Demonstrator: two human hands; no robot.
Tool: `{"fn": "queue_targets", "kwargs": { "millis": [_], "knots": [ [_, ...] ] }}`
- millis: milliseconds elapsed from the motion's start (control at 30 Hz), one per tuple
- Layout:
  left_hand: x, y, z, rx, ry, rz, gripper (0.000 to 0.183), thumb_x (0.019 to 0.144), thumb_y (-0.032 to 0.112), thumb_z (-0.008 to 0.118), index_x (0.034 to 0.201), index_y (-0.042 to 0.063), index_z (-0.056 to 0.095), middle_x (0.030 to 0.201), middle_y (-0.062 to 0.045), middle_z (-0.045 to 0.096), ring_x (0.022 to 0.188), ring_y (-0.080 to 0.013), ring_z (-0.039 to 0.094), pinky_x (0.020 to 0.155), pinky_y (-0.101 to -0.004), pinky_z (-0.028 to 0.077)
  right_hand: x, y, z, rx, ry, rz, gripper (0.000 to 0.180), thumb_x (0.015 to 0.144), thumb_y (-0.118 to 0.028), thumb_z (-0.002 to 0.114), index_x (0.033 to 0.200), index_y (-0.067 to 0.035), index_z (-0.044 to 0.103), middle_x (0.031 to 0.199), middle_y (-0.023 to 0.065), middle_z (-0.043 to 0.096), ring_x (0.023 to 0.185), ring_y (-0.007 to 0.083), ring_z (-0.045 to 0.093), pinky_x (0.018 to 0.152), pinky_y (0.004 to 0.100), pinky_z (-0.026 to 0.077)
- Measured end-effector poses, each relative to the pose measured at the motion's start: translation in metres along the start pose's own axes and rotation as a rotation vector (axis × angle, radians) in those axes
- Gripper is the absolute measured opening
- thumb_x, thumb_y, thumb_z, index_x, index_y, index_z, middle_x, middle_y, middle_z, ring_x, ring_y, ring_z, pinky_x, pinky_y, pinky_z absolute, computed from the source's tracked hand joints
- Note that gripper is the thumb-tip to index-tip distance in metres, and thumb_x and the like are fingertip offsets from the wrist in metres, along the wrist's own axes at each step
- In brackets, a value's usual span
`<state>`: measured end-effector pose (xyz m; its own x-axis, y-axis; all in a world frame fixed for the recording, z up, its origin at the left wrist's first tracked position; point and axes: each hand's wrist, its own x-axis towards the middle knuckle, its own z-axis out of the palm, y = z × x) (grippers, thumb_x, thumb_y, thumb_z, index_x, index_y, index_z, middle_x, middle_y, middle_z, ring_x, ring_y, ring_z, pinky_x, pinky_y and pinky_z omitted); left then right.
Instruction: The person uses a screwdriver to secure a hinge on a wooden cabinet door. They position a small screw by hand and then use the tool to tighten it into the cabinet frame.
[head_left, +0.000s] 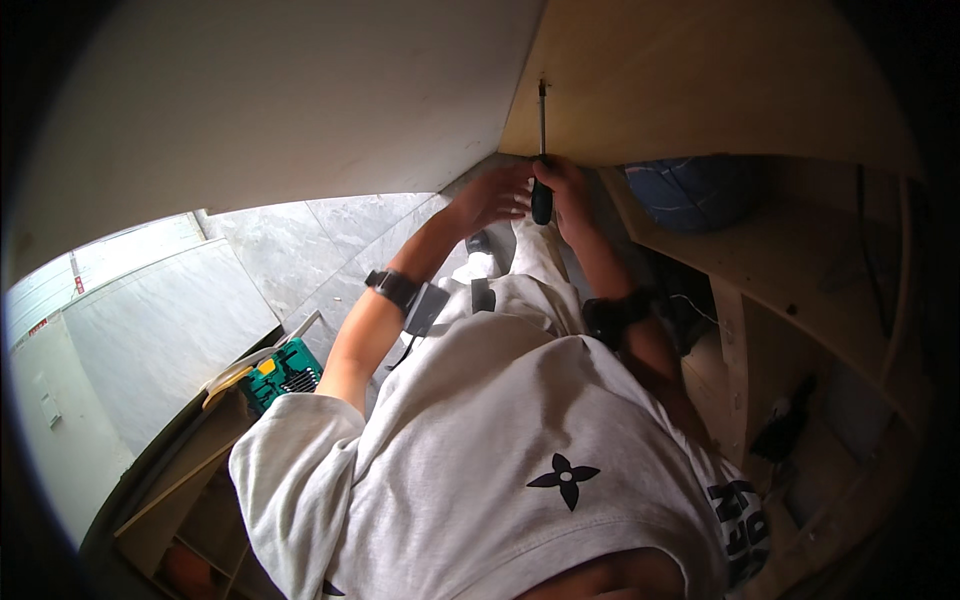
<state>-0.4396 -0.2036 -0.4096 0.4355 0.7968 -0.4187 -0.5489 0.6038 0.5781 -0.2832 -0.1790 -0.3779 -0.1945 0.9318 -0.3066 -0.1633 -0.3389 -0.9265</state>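
A screwdriver with a dark handle and metal shaft (542, 127) is in my right hand (568, 196), whose thumb lies over the upper part of the handle. Its far end meets a small dark spot on the wooden panel (675, 82); whether that is a screw or a hole is not clear. Just left of the handle is my left hand (495, 196), fingers loosely spread and seemingly holding nothing. Whether its fingertips touch the handle cannot be told.
A large pale panel (300, 97) stands at upper left, meeting the wooden one at a corner. A green tool case (289, 375) lies at my left. Wooden shelving (750, 262) with a blue bundle (682, 193) is at my right. Grey tiled floor (285, 240) shows below the pale panel.
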Motion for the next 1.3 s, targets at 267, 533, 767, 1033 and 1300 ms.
{"fn": "queue_targets", "kwargs": {
  "millis": [267,533,767,1033,1300],
  "knots": [
    [-0.04,0.001,0.026,-0.234,-0.317,-0.116,0.048,0.091,0.041,0.043,0.116,0.0,0.049,0.114,-0.017,0.054,0.098,-0.0297,0.058,0.088,-0.0412,0.046,-0.006,-0.039,0.011,0.484,-0.394,0.349,0.033,0.082,-0.026,0.062,0.104,-0.003,0.053,0.096,0.011,0.062,0.074,0.0154,0.059,0.065,0.0261,0.047],
    [-0.023,-0.003,0.031,0.022,-0.013,0.04,0.034,0.086,0.014,0.057,0.114,-0.001,0.047,0.106,-0.01,0.054,0.092,-0.021,0.057,0.081,-0.0345,0.051,0.011,-0.002,-0.004,-0.17,-0.165,0.092,0.019,0.076,-0.017,0.066,0.088,-0.003,0.06,0.079,0.0034,0.06,0.065,0.0114,0.055,0.056,0.0245,0.043],
    [-0.023,0.003,0.041,-0.348,-0.246,-0.114,0.031,0.092,0.019,0.042,0.116,-0.001,0.045,0.112,-0.013,0.054,0.099,-0.0268,0.056,0.084,-0.0418,0.049,-0.004,-0.036,-0.006,0.25,-0.115,0.327,0.015,0.076,-0.013,0.066,0.084,-0.001,0.061,0.074,0.0035,0.06,0.061,0.0119,0.054,0.054,0.024,0.042],
    [0.005,-0.019,0.065,0.268,-0.021,0.104,0.032,0.092,0.024,0.045,0.112,-0.002,0.046,0.098,-0.012,0.053,0.091,-0.0265,0.057,0.079,-0.0411,0.05,0.013,-0.008,-0.04,-0.016,-0.058,0.101,0.022,0.074,-0.01,0.067,0.091,0.001,0.061,0.074,0.0051,0.06,0.063,0.0127,0.056,0.054,0.0243,0.043],
    [0.0,-0.016,0.054,-0.327,-0.276,-0.063,0.041,0.093,0.031,0.042,0.118,-0.001,0.044,0.12,-0.023,0.048,0.096,-0.0295,0.057,0.084,-0.0398,0.048,0.015,-0.037,-0.047,0.259,-0.194,0.29,0.025,0.078,-0.01,0.061,0.1,0.001,0.06,0.083,0.0076,0.063,0.073,0.0193,0.062,0.064,0.0282,0.049]
  ]
}}
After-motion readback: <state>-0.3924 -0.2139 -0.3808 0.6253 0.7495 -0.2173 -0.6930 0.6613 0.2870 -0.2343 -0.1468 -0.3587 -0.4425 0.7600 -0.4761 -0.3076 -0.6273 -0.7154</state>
